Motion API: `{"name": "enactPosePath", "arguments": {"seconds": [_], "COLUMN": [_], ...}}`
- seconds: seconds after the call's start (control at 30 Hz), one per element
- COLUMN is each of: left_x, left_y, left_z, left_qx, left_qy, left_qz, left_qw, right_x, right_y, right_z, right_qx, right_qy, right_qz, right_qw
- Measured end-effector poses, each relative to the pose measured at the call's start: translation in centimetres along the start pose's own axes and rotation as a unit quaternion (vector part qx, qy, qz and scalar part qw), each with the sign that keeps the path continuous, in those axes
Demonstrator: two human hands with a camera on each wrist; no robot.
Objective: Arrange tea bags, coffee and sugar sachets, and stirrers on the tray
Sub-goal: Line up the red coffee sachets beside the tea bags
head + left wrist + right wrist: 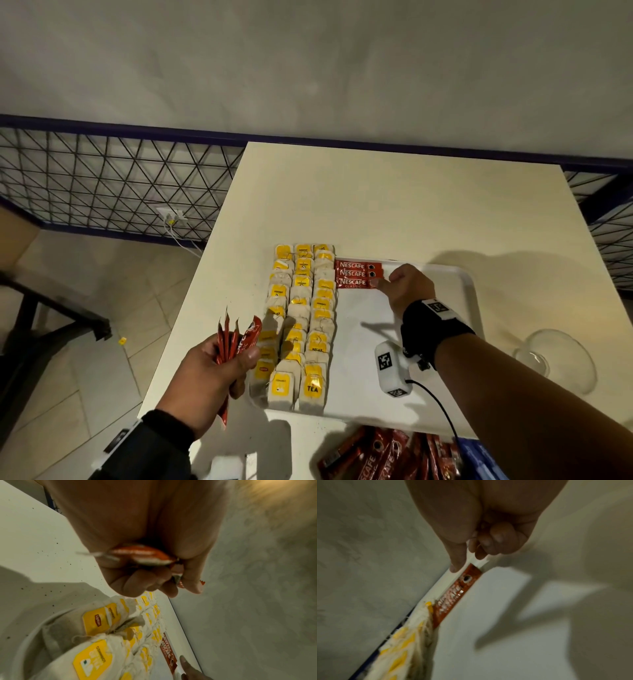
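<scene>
A white tray (457, 286) lies on the cream table (376, 198). Three columns of yellow-tagged tea bags (301, 318) fill its left part. Three red Nescafe sachets (352, 274) lie side by side at the tray's far edge, right of the tea bags. My right hand (383, 282) is at their right end, thumb tip touching the nearest sachet (457, 592), other fingers loosely curled and holding nothing. My left hand (219, 370) hovers over the table's left edge and grips a bundle of red sachets (229, 339), also seen in the left wrist view (140, 555) above the tea bags (102, 622).
A heap of loose red sachets (394, 452) lies at the table's near edge beside a blue pack (479, 459). A clear glass bowl (555, 356) stands right of the tray. Bare tray floor (370, 318) spreads under my right wrist. A wire-mesh fence (120, 185) runs behind the table.
</scene>
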State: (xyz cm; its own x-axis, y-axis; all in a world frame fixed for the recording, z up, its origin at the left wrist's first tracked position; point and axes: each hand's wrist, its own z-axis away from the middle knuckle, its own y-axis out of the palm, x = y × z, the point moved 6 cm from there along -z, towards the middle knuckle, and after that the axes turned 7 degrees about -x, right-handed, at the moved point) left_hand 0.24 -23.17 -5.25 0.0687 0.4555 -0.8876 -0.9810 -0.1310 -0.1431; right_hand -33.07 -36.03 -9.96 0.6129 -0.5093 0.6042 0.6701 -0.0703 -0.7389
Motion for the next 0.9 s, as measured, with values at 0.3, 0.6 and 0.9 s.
{"name": "enactPosePath", "arguments": {"seconds": [0.3, 0.6, 0.9], "left_x": [-1.7, -4.2, -5.6], "left_y": [6.2, 8.0, 7.9], "left_z": [2.3, 4.4, 5.6], "left_qx": [0.112, 0.074, 0.003], "left_qy": [-0.063, 0.013, 0.064], "left_qz": [0.136, 0.055, -0.045], "left_qw": [0.982, 0.996, 0.997], "right_x": [9.7, 7.9, 6.9], "right_y": [-0.8, -3.3, -5.2], "right_z": [12.2, 13.5, 14.6], "right_qx": [0.328, 0.310, 0.310], "right_qy": [-0.272, -0.225, -0.164], "right_qz": [-0.132, -0.211, -0.265], "right_qw": [0.895, 0.899, 0.898]}}
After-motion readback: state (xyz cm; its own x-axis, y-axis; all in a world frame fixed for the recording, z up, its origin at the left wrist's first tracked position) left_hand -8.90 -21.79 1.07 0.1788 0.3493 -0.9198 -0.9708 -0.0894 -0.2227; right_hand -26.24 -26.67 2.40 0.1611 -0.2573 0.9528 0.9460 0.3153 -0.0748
